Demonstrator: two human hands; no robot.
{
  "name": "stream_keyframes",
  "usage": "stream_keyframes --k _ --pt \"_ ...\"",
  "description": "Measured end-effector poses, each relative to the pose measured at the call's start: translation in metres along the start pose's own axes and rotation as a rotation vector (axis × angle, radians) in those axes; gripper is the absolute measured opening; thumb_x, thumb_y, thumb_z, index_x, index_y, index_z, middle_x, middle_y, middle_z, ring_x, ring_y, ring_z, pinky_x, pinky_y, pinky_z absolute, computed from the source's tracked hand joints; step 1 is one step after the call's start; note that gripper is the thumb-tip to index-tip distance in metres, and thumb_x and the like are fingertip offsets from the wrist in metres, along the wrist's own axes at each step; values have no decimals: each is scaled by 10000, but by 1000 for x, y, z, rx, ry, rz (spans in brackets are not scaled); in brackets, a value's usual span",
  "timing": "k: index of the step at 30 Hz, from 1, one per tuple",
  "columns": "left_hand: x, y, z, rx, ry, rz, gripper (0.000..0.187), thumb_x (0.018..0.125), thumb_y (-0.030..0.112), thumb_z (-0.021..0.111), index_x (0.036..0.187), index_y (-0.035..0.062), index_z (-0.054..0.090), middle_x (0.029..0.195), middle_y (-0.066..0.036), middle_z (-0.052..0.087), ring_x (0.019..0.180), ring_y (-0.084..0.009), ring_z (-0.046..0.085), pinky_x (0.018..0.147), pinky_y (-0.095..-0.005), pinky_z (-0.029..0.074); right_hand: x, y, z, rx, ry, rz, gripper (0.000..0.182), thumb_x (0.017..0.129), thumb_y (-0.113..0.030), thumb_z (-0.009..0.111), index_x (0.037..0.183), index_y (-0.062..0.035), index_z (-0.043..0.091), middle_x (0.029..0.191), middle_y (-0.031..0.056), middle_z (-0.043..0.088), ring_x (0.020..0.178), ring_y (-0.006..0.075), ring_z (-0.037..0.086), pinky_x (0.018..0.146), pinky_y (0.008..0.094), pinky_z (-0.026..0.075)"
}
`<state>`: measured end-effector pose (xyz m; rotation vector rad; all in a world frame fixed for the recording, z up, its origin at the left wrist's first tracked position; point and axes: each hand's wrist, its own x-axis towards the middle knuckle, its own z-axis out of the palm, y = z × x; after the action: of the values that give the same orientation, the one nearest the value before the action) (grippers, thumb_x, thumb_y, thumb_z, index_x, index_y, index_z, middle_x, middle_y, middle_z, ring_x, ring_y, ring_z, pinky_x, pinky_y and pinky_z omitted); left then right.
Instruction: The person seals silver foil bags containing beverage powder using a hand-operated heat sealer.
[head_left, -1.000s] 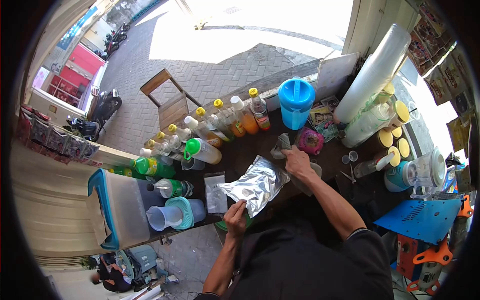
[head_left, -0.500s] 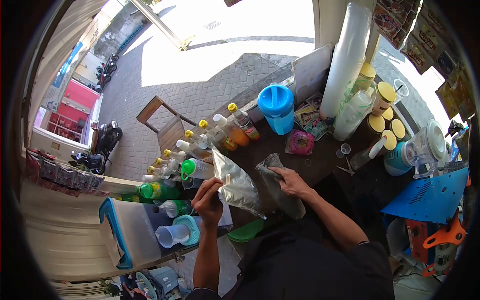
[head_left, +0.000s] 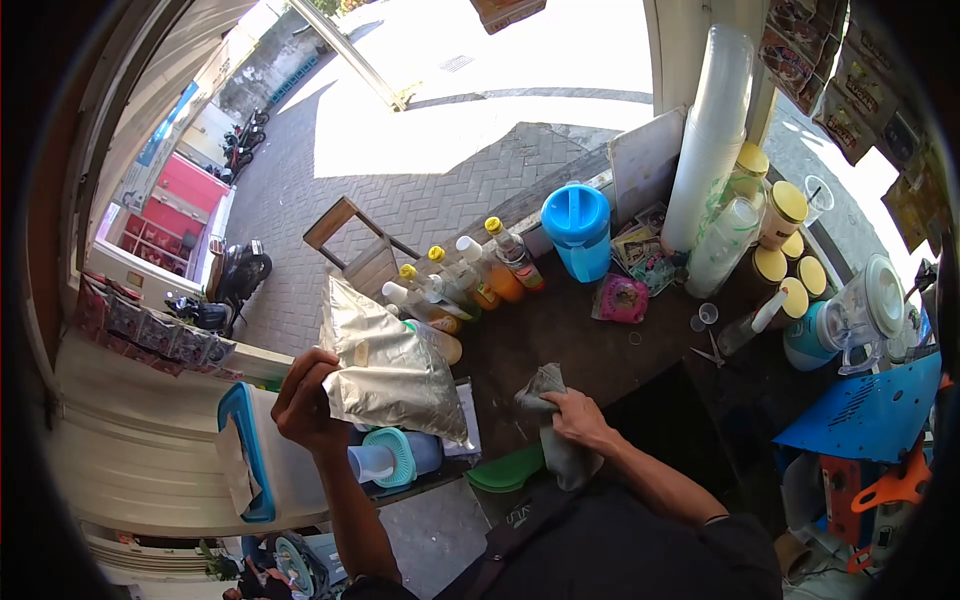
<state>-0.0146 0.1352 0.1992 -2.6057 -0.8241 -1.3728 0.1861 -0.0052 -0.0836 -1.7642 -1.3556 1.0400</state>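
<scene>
My left hand (head_left: 308, 402) grips the side of a puffy silver foil pouch (head_left: 388, 365), raised over the left part of the dark counter. The pouch covers several bottles behind it. My right hand (head_left: 580, 418) is closed around a crumpled grey cloth or bag (head_left: 545, 388), whose lower part hangs down beside the green lid (head_left: 505, 470); I cannot make out which material it is. Behind the hands, a blue pitcher (head_left: 577, 235) and a pink packet (head_left: 621, 299) rest on the counter.
Bottles with yellow and white caps (head_left: 470, 270) line the counter's outer edge. Stacked plastic cups (head_left: 710, 140), yellow-lidded jars (head_left: 785, 215), scissors (head_left: 710, 350) and a blender (head_left: 850, 310) stand to the right. A lidded storage box (head_left: 262, 450) is at left, beside a teal basket (head_left: 392, 458).
My left hand has carried the silver pouch left and lifted it nearer, turning its broad face into view. My right hand has lowered slightly with the grey thing. The camera view has shifted.
</scene>
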Motion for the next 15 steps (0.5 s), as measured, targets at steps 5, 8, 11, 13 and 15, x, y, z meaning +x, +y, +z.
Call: stream_keyframes --k 5,8,11,13,15 --pt "1 -9 -13 72 46 60 157 724 127 683 754 -19 633 818 -109 650 738 -205 634 686 -302 500 39 -10 -24 75 99 72 483 842 -237 558 1307 -121 493 1186 278 487 1073 444 523 934 448 437" --pt "1 -7 -14 54 61 1 163 807 136 625 778 -25 632 816 -111 649 747 -213 640 692 -307 500 46 -27 -24 -138 235 78 668 869 -411 582 1419 -124 334 1329 303 356 1216 442 408 1013 464 365" --pt "1 6 -18 32 -20 -25 92 754 -1 626 844 -8 641 863 -104 647 799 -242 655 729 -328 517 23 -83 -44 315 122 -458 793 820 -491 623 1430 -98 302 1350 228 377 1271 398 363 1044 473 327" --pt "-1 18 -19 36 -91 -32 145 736 -43 613 870 5 641 895 -103 642 821 -250 656 732 -337 523 -14 -142 -65 357 -96 -656 910 746 -572 665 1425 -86 302 1370 179 369 1308 356 329 1057 450 316" --pt "-9 27 -24 37 -83 -37 173 721 -59 615 877 12 640 911 -101 640 829 -252 655 731 -340 526 -7 -148 -60 464 -195 -676 954 721 -602 672 1429 -89 292 1388 171 351 1322 337 311 1068 437 303"
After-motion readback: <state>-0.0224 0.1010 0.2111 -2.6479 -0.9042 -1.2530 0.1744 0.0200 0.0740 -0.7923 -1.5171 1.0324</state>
